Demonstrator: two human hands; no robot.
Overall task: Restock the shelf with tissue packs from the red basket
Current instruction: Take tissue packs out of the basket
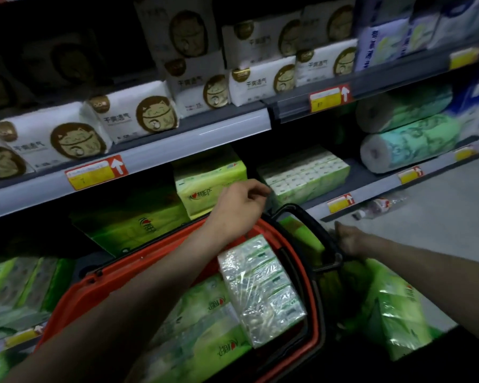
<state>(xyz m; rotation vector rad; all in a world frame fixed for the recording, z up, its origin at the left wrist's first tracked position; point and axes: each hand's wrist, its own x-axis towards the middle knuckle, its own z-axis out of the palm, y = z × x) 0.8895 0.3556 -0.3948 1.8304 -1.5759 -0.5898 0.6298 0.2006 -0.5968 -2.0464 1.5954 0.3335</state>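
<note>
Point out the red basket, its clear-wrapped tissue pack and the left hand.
red basket (75, 297): head view, left wall.
clear-wrapped tissue pack (260, 288): head view, top face.
left hand (238, 205): head view, back of hand.

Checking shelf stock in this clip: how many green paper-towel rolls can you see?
2. Both lie on their sides on the right shelf: the lower roll on the shelf and the upper roll stacked on it. More may be hidden behind them.

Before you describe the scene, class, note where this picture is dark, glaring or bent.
Head view: the upper-left packs sink into shadow; the clear-wrapped pack in the red basket glares; shelf edges bow from the wide lens; everything looks slightly soft.
</note>
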